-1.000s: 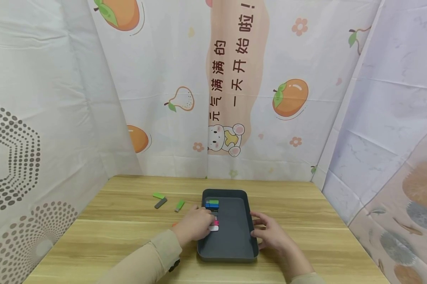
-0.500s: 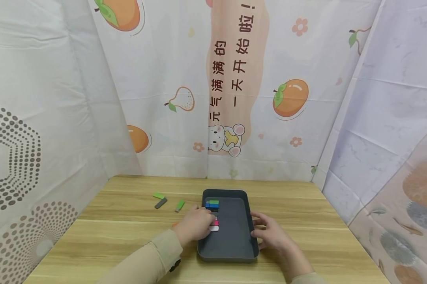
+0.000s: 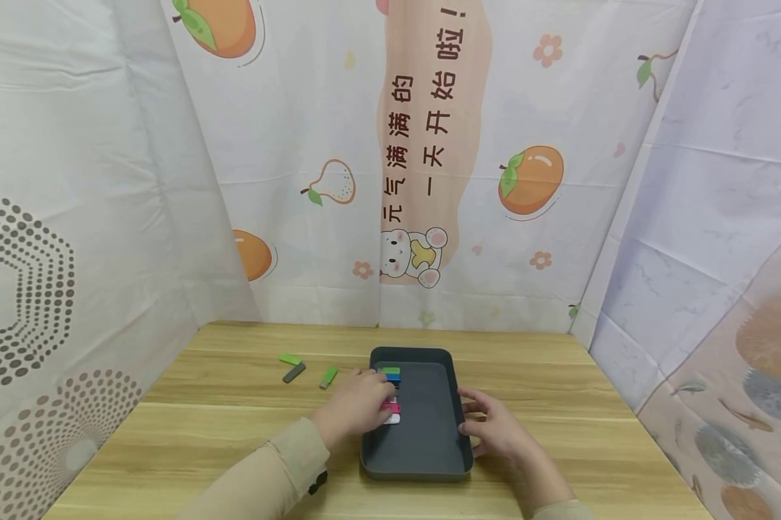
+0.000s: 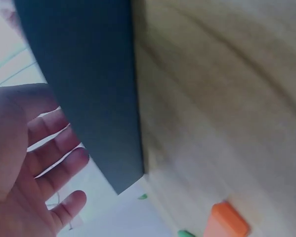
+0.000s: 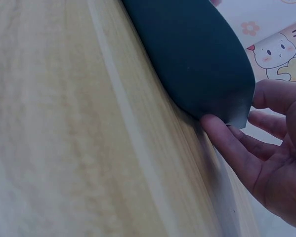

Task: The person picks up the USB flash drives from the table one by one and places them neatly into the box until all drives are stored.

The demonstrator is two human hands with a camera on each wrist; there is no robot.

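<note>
On the wooden table [image 3: 585,404] lies a dark grey tray [image 3: 429,448], in the middle of the near half. The person's left hand [image 3: 356,404] reaches over its left wall; the fingers are apart and loosely bent. I cannot tell if the fingertips touch the small sticks below. These lie in a row along the left side inside the tray: a green stick [image 3: 392,370] at the far end, a blue stick [image 3: 394,377] next to it, then, nearer, a pink stick [image 3: 395,409] and a white stick [image 3: 395,419].

The right hand [image 3: 494,426], its fingers also apart, rests fingertips against the tray's right wall.

Farther left on the table are a lime stick [image 3: 289,358], a grey stick [image 3: 294,373] just beside it, and another green piece [image 3: 328,377] with a metal end. An orange piece [image 4: 229,219] lies left of the tray. Behind stands a fruit-printed curtain [image 3: 286,108].
</note>
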